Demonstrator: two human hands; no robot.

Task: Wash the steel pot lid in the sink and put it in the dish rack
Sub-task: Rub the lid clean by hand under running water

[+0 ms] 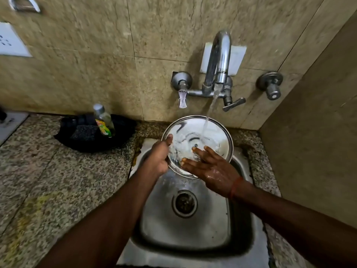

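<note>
The left hand (157,161) covers the lower left rim of the steel pot lid (197,132), and its fingers behind the lid are hidden. The right hand (210,169) hides the lid's lower edge. The bottle (103,120) label is too blurred to read. A white plate (11,40) on the wall and a metal handle (24,4) are cut off by the frame's edges. The sink (146,219) runs past the bottom edge.

The steel pot lid (197,136) fills the space under the tap (220,60), held tilted over the back of the sink (193,229). Below it, the basin around the drain (184,203) is free. The 2 handles (183,98) and a wall valve (270,85) stick out behind. On the counter (58,180) at left, a black tray (92,136) with a bottle (103,120) stands near the sink edge.
</note>
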